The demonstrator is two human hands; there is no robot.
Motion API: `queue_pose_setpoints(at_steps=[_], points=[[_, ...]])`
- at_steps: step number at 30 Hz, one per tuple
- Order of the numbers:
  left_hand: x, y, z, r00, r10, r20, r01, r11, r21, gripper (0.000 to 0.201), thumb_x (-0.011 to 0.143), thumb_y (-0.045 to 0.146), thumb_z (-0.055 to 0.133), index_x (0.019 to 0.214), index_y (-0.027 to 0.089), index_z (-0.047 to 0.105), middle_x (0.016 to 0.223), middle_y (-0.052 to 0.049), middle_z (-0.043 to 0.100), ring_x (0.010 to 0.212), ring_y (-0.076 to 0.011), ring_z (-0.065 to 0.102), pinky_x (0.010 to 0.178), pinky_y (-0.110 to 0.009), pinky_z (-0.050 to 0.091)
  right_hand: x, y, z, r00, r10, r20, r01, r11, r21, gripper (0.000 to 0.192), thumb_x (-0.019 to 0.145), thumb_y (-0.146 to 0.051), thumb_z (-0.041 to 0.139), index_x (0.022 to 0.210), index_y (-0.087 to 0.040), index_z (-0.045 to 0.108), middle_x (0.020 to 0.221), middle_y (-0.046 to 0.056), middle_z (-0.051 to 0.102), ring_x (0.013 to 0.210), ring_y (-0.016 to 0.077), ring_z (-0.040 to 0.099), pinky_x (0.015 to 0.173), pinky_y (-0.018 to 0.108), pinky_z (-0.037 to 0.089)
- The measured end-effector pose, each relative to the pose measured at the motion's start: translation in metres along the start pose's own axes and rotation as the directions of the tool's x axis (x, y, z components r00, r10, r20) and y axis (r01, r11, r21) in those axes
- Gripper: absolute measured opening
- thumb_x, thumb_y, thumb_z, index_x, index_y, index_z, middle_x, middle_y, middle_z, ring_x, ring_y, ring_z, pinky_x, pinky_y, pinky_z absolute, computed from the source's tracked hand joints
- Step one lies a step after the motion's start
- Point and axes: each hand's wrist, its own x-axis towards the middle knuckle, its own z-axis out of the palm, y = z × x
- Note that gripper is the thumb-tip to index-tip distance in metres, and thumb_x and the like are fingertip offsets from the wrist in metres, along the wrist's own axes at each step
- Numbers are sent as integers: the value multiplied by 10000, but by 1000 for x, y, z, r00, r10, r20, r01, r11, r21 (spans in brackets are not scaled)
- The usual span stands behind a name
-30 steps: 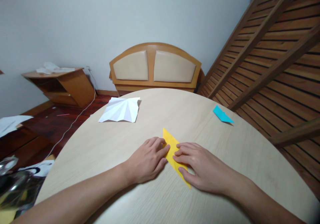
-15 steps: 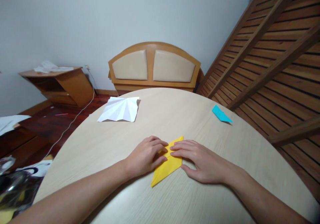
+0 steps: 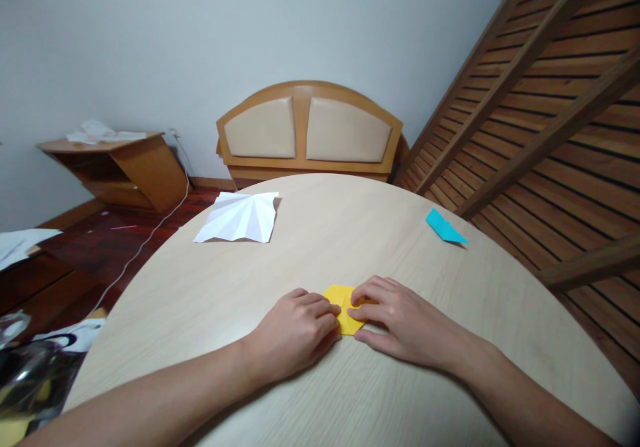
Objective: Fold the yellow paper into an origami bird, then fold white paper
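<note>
A piece of folded yellow paper (image 3: 342, 295) lies flat on the round pale wooden table (image 3: 320, 394), close in front of me. My left hand (image 3: 296, 330) grips its left side, fingers curled together over that edge. On the other side my right hand (image 3: 403, 319) holds the paper with bent fingertips on top and the thumb at the near right edge. Both outer ends of the yellow paper are hidden under my hands. Its middle shows between my fingertips, with fold lines across it.
A creased white sheet (image 3: 239, 218) lies at the table's far left, a folded turquoise paper (image 3: 445, 227) at the far right. Behind the table stands a padded headboard (image 3: 309, 127). Slatted wooden boards (image 3: 560, 120) lean on the right; a low cabinet (image 3: 150, 174) stands left.
The yellow paper has turned from its slanted position to lie more sideways, and its near point no longer shows. My left hand now covers more of its left side; both hands shifted slightly.
</note>
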Motion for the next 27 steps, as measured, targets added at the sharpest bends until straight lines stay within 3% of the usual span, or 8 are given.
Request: queue_pose_setpoints(at_steps=[5,13,22,27], points=[[0,-4,-1,1000,-5,10,5,1000,-13,158,1007,199,501,972,180,654,1152,-36,730,1034,-208,699,850,-358,535,2,2,3,999,21,38,-23,999,44,119,959,-245,627,955,-213,741,924,37,698,862,182,624,779,306,465],[2,-2,-2,995,-103,17,104,990,-96,133,972,199,502,972,172,632,1111,-65,727,937,-218,715,828,-366,581,5,0,6,992,126,31,-130,975,182,114,949,-183,601,895,-211,698,916,11,710,876,167,628,793,280,439],[2,-4,3,985,-170,-28,162,972,-170,115,948,202,523,977,176,631,1133,-61,733,976,-221,720,863,-380,593,11,-7,13,937,350,-16,-338,914,224,179,914,-153,558,791,-184,684,787,27,672,774,175,615,740,305,438],[2,-4,3,981,-192,-23,185,967,-177,127,949,178,506,1037,175,597,1083,-70,733,939,-218,724,817,-365,597,13,-6,20,911,408,-60,-381,889,255,140,890,-140,563,806,-186,666,778,20,672,754,169,621,699,290,441]])
